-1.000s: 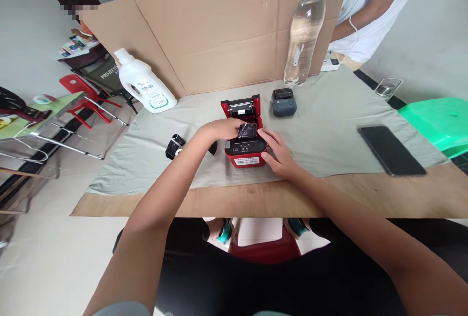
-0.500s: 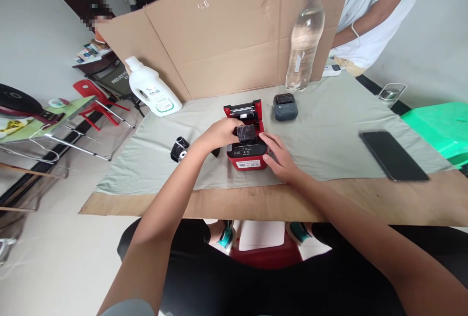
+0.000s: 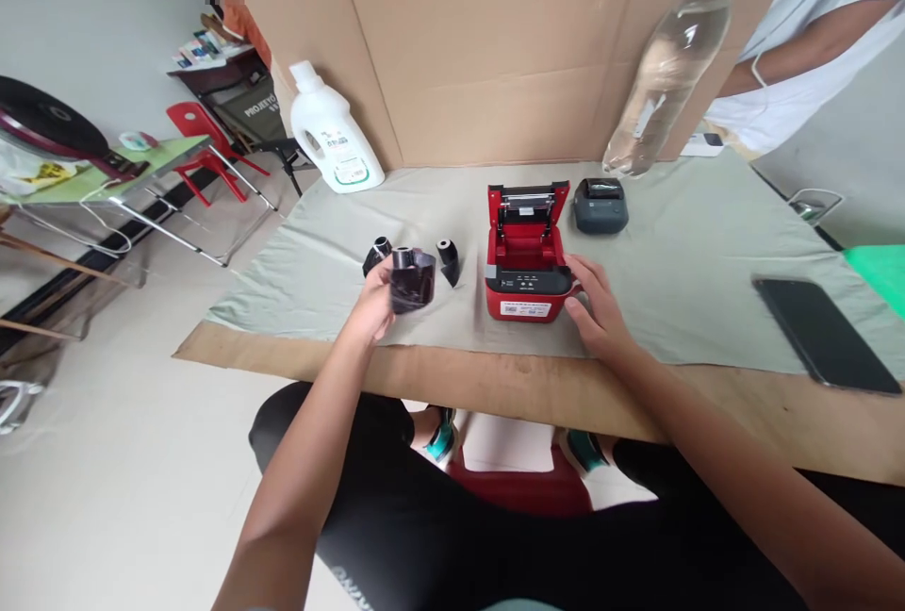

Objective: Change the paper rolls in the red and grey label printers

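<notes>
My left hand point(image 3: 373, 305) is closed on a roll of black label paper point(image 3: 412, 283), held above the cloth with its loose end curling outward. Beside and behind it lie another black roll point(image 3: 377, 255) and a smaller black roll point(image 3: 448, 260) with a tapering tail. The red and black label printer point(image 3: 529, 295) has its lid point(image 3: 529, 201) raised, and the red inside of its bay shows no roll. My right hand point(image 3: 598, 305) rests with fingers apart against the printer's right side.
A small dark grey printer point(image 3: 600, 207) stands behind my right hand. A phone point(image 3: 826, 333) lies at the right. A white jug point(image 3: 336, 135) and a water bottle point(image 3: 668, 74) stand before a cardboard screen point(image 3: 487, 55). A person in white point(image 3: 834, 55) is beyond it.
My left hand has lifted the black roll out of the red printer and carried it left. My right hand stays at the printer's right side. The view has shifted.
</notes>
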A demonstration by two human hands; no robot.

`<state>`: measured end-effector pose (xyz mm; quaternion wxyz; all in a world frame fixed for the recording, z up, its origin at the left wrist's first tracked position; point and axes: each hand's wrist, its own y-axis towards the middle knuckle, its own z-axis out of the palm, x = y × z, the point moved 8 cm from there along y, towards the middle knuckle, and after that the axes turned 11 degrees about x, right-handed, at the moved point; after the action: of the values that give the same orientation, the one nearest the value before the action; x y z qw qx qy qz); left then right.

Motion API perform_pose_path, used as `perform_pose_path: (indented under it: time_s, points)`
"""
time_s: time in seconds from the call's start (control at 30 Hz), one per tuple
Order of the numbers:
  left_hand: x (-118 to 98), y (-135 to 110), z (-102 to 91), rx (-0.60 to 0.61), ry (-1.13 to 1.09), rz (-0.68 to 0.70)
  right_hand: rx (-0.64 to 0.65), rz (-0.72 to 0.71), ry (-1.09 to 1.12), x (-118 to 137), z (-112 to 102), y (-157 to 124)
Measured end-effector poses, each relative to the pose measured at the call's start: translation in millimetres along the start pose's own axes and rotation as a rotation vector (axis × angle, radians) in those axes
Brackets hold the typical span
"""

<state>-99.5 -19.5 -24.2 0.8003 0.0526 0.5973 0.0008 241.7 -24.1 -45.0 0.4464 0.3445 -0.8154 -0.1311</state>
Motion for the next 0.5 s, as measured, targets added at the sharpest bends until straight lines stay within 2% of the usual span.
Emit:
perform_pose_path:
  time_s: [0.07,0.17,0.37,0.5]
  points:
    - [5,4,-8.9,0.011,-0.09,-0.041,-0.007,0.008,-0.009,1,-2,-2]
    - [1,8,-13.2,0.06,-0.165,-0.04,-0.005,0.005,-0.03,2,-3,-2]
    - [-15,5,-23.3,0.019,0.042,0.104,0.008,0.044,-0.045,-2,-3,1]
    - [-17,5,-27.6,0.02,0.145,0.119,0.012,0.033,-0.04,-2,-3,2]
